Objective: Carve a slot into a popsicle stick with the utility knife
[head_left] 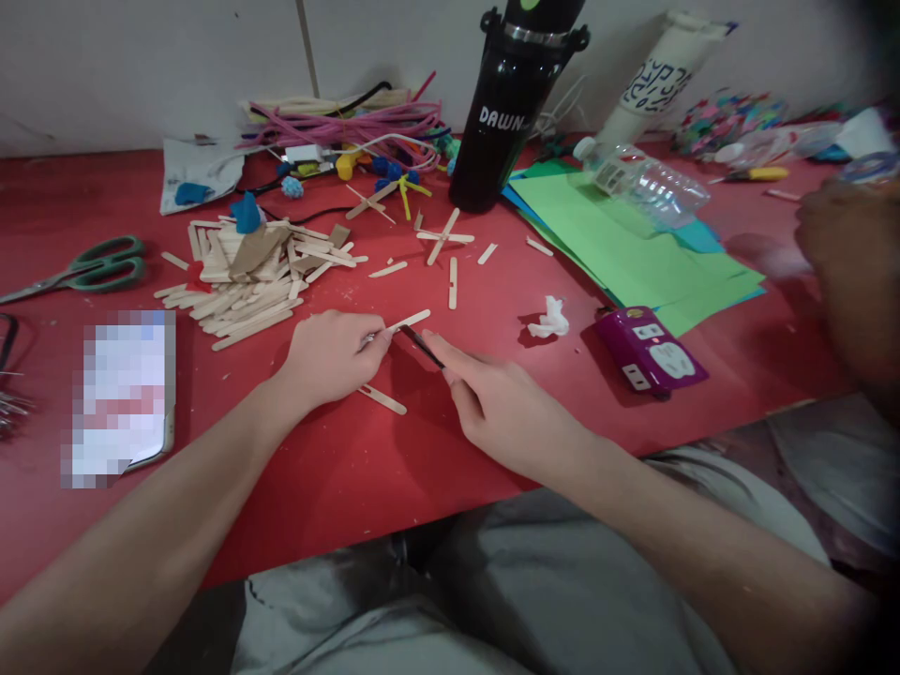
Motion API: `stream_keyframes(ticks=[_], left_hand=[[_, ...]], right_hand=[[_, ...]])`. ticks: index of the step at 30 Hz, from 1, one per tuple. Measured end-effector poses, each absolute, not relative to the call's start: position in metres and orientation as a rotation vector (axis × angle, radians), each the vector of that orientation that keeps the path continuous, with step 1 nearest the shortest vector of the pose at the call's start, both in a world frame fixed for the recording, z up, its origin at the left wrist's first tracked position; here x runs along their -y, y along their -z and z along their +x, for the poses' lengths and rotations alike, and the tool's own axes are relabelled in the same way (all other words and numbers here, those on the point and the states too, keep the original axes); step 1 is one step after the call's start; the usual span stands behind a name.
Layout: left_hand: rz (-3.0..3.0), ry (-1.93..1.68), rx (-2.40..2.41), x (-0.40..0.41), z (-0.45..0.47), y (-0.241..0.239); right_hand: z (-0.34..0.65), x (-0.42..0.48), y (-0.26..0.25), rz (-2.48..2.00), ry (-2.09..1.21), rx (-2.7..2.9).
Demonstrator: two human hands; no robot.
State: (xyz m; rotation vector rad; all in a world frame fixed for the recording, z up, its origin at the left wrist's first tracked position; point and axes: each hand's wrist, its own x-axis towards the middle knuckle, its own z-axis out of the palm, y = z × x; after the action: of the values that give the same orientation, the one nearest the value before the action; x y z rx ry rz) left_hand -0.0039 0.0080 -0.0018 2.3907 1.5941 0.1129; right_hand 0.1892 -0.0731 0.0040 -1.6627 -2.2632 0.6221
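Note:
My left hand (330,356) rests on the red table (105,216), fingers pinched on one end of a flat wooden craft stick (412,320). My right hand (492,398) is closed round a thin dark blade-like tool (422,345) whose tip meets the stick next to my left fingertips. Another craft stick (382,400) lies just under my left hand. A heap of several craft sticks (246,272) sits behind my left hand, with loose sticks and a crossed pair (444,236) beyond.
Scissors (91,267) and a phone (123,394) lie at left. A black bottle (510,103), green paper sheets (633,253), a plastic bottle (643,180), a purple power adapter (651,352), crumpled tissue (549,319) and tangled cords (352,122) stand behind. Another person's hand (844,244) is at right.

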Motion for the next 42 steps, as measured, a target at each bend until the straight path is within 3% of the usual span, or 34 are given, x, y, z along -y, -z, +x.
stream_keyframes(ticks=[42], left_hand=[[2.353, -0.157, -1.575, -0.0078, -0.0042, 0.0022]], right_hand=[[0.1915, 0.0721, -0.0004, -1.628, -0.675, 2.17]])
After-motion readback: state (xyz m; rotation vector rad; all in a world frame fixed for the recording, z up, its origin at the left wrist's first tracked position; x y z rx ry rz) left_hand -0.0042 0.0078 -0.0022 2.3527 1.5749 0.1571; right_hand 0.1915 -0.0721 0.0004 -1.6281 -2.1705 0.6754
